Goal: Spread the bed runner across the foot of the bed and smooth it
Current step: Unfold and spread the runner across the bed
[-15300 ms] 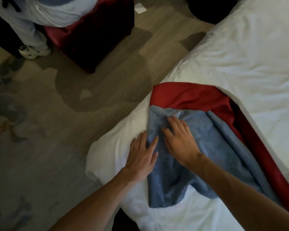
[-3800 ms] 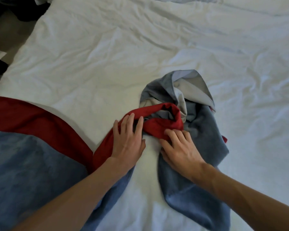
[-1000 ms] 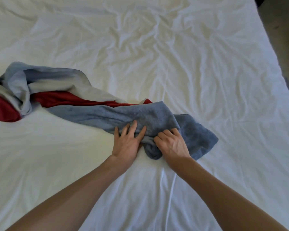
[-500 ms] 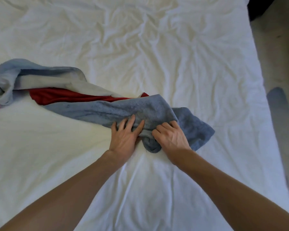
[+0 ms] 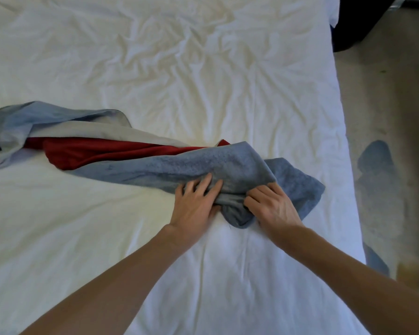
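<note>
The bed runner, blue plush with a red satin side and a pale grey lining, lies twisted and bunched in a long band across the white bed, running from the left edge to the right of centre. Its right end is a crumpled blue lump. My left hand lies on the lump's left side, fingers spread over the fabric and thumb tucked under a fold. My right hand grips the same lump from the right, fingers curled into the cloth.
The white sheet is wrinkled, most of all at the upper middle. The bed's right edge drops to a beige patterned carpet. A dark piece of furniture stands at the top right corner.
Over the last second both hands stayed on the runner's right end and carried it a little to the right, closer to the bed's right edge; the view followed.
</note>
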`<state>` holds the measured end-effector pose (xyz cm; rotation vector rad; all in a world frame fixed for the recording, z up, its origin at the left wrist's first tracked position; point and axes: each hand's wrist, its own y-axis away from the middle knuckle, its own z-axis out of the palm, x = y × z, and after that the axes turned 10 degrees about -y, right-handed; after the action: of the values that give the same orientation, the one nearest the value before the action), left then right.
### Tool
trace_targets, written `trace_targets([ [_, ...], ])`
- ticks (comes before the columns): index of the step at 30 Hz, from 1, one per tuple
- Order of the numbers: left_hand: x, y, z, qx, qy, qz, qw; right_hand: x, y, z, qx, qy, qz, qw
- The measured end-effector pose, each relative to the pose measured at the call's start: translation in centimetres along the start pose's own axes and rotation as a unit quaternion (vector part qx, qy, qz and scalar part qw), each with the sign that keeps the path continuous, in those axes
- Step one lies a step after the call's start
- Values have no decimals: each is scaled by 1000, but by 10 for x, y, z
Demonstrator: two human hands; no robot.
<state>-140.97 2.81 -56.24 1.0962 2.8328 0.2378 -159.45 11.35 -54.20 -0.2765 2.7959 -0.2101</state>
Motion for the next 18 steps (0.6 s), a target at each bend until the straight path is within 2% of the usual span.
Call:
trace_targets([
  [3,-15,0,-6,31,37,29,998,-10,-2,0,-10,-57,56,997],
  [7,-38,-1,-13,51,71,51,995,-29,-18,-4,29,-114,141,983],
  [9,-41,-4,-13,52,56,51,996,-37,-28,-1,16,-80,151,985],
  [13,-35,-8,-6,40,23,16,999,-38,-38,11,-90,11,138,986],
  [18,-25,-7,-3,25,28,-3,999,-42,-40,17,-107,49,150,982],
])
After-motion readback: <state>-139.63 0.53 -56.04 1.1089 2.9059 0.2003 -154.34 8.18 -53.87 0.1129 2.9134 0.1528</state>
